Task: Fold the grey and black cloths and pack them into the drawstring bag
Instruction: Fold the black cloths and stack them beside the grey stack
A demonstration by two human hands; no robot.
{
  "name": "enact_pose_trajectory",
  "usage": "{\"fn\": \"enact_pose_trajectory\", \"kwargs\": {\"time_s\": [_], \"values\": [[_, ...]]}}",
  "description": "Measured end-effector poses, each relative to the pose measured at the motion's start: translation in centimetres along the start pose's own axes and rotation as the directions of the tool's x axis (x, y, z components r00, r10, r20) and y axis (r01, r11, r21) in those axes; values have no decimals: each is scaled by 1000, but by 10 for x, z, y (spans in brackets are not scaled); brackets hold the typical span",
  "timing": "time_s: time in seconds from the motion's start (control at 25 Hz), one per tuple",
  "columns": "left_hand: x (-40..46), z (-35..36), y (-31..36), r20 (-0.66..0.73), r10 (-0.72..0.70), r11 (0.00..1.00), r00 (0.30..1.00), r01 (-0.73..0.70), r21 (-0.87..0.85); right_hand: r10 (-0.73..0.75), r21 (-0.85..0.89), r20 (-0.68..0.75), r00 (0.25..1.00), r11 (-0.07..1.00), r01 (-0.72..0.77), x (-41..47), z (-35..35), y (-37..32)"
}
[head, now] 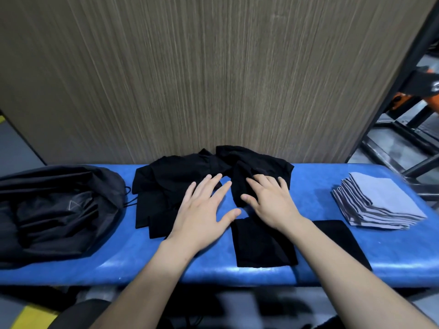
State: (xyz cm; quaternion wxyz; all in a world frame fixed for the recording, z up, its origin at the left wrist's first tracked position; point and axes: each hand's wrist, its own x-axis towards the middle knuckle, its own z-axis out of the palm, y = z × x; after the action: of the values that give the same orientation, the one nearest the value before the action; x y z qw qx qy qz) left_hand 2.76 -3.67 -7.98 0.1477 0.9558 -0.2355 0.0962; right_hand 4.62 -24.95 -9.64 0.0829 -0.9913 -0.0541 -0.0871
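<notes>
Both my hands flat, fingers spread: left hand (204,205) and right hand (268,200) on black cloth pile (190,172), frame centre; bare blue bench (318,186) right of it, before grey stack (377,203).

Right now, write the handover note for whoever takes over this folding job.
Left hand: open, fingers spread, reaching over the loose black cloths.
Right hand: open, fingers resting on one crumpled black cloth.
Drawstring bag: at the left end of the blue bench; whether it holds anything cannot be told.
Done: grey cloths folded and stacked at the right end; folded black cloths at the near edge.
Left: fold the remaining black cloths, then pack both colours into the bag.
</notes>
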Motion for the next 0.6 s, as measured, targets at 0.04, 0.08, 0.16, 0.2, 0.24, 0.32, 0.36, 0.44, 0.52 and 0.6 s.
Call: {"fn": "enact_pose_trajectory", "kwargs": {"time_s": [0.04,0.08,0.16,0.2,0.24,0.32,0.36,0.44,0.52,0.6], "values": [[0,0,-1,-6,-6,1000,1000,6,2,-27,-3,-68,997,1000,26,-1,-3,-1],[0,0,-2,-13,-10,1000,1000,10,4,-62,-14,-153,986,998,60,-2,-6,-3],[1,1,-2,-33,-13,1000,999,13,0,-131,-23,-316,940,991,131,-3,-18,-9],[3,1,-1,-44,-15,1000,999,14,-11,-162,-7,-374,913,985,172,-3,-24,-11],[4,2,0,-56,-18,999,998,17,-27,-184,26,-415,891,977,214,-4,-30,-15],[6,3,2,-79,-25,997,997,19,-69,-159,176,-462,873,948,265,-7,-43,-25],[6,4,2,-90,-26,996,996,18,-89,-114,292,-465,878,917,273,-8,-50,-30],[6,5,2,-118,-38,990,992,22,-141,-33,497,-453,891,821,283,-9,-64,-38],[8,3,1,-148,-81,978,986,49,-205,-12,607,-445,896,731,311,-6,-80,-46],[13,-2,0,-182,-193,936,964,125,-329,-36,688,-436,899,630,359,-2,-95,-57]]}}
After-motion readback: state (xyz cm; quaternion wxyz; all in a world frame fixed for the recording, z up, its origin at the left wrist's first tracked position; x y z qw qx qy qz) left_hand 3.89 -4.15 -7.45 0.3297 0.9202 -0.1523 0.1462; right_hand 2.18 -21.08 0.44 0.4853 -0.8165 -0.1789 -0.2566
